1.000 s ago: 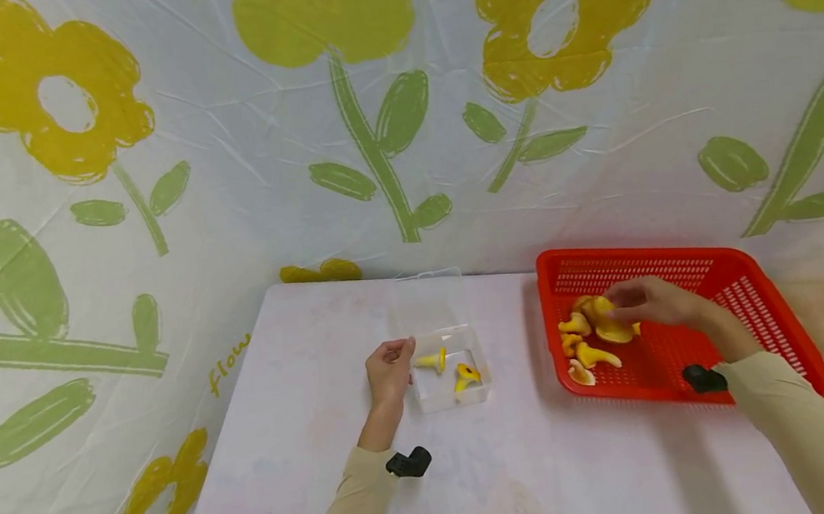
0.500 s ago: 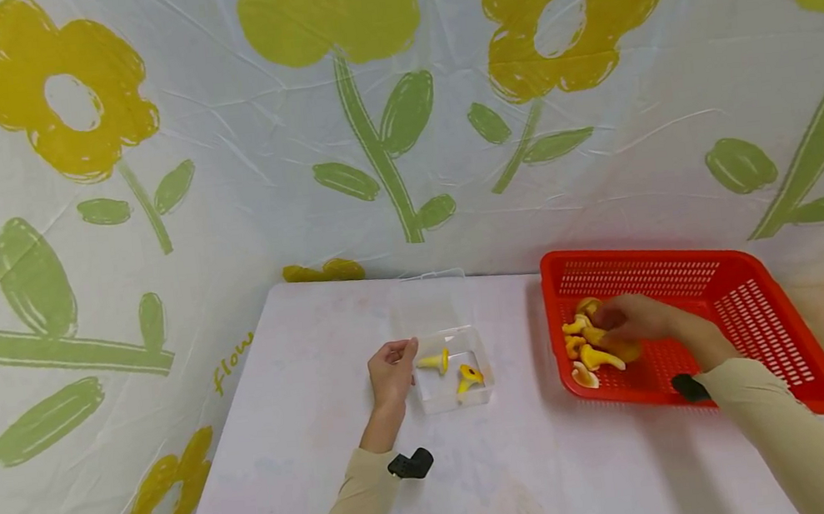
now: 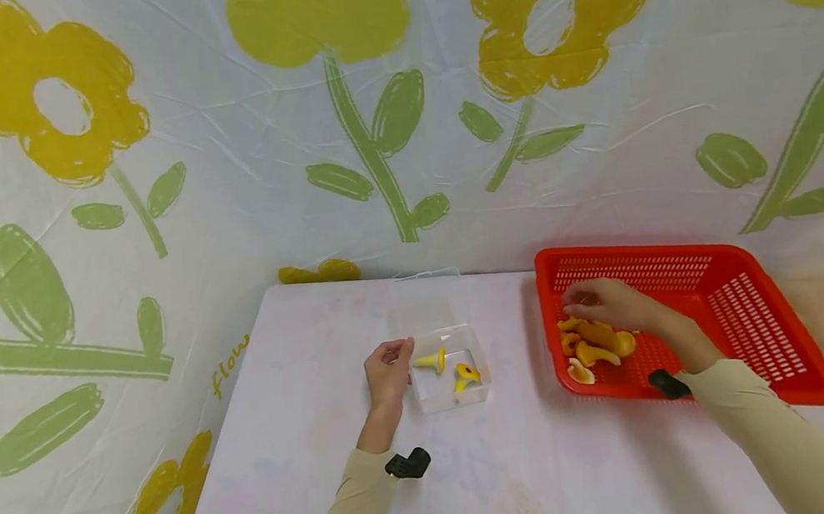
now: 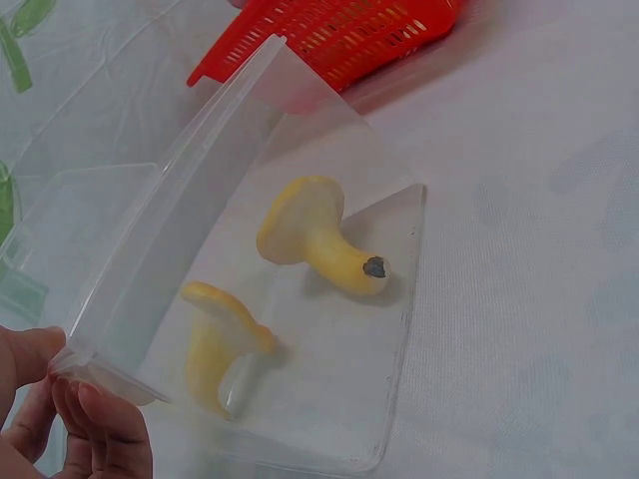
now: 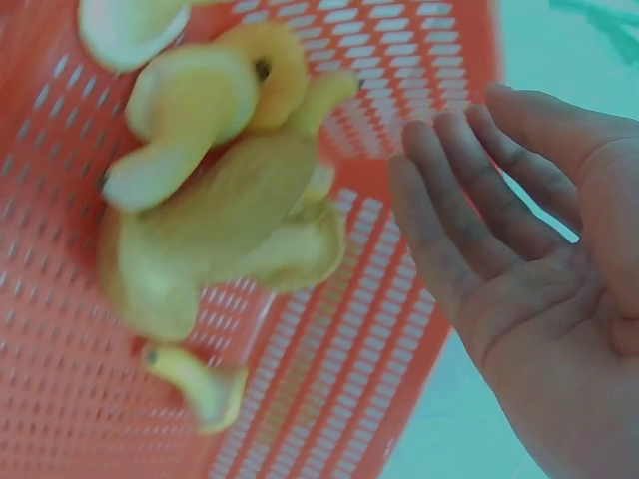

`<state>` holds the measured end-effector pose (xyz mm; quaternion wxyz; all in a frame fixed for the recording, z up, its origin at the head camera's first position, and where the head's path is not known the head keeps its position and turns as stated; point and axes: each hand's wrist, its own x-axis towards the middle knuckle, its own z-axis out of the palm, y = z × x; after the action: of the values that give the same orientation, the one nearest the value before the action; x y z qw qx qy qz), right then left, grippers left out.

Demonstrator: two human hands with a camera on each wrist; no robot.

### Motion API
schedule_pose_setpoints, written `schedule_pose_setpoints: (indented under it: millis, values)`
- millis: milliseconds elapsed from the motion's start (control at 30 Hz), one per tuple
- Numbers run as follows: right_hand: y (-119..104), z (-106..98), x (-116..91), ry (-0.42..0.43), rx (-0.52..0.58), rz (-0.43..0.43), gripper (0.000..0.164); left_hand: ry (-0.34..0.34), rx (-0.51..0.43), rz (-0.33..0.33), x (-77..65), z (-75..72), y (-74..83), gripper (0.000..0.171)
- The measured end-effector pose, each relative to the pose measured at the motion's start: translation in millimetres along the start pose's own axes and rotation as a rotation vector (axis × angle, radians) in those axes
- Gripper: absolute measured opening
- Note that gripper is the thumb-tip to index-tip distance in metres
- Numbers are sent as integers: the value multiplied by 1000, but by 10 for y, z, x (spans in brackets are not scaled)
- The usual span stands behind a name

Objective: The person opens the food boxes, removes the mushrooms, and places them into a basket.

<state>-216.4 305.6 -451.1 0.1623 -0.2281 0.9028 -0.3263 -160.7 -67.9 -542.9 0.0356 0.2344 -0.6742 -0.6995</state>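
My left hand (image 3: 386, 368) pinches the near-left rim of a clear plastic box (image 4: 190, 235), thumb on top and fingers below. Inside it lie two yellow trumpet-shaped mushrooms (image 4: 324, 235), apart from each other; one has a dark patch on its stem end. My right hand (image 3: 609, 303) hovers inside the red plastic basket (image 3: 806, 349), above its left part. In the right wrist view its thumb and fingers are spread apart with nothing between them. Beside the fingers, several yellow-orange mushrooms lie heaped, a large brownish one (image 5: 225, 225) among them.
The box's clear lid (image 3: 428, 301) is flipped back behind it. Both containers stand on a pale table (image 3: 524, 463), the basket to the right. A floral cloth (image 3: 240, 200) hangs behind and at the left.
My right hand has lowered the large mushroom onto the heap in the basket, let it go and moved left. The left hand and the box have stayed put.
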Motion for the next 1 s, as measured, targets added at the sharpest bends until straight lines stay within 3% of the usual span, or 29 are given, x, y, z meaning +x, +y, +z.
schedule_pose_setpoints:
  millis: [200, 433, 733, 1000]
  values:
    - [-163, 84, 86, 73, -8, -54, 17, 6, 4, 3, 13, 6, -18, 19]
    - [-337, 196, 179, 173, 15, -36, 19, -2, -9, 8, 8, 10, -16, 19]
    - [-567, 427, 364, 120, 119, -42, 19, 9, 6, 5, -1, 7, -4, 20]
    - [-780, 667, 541, 62, 167, -99, 22, 13, 14, 13, 14, 10, -5, 19]
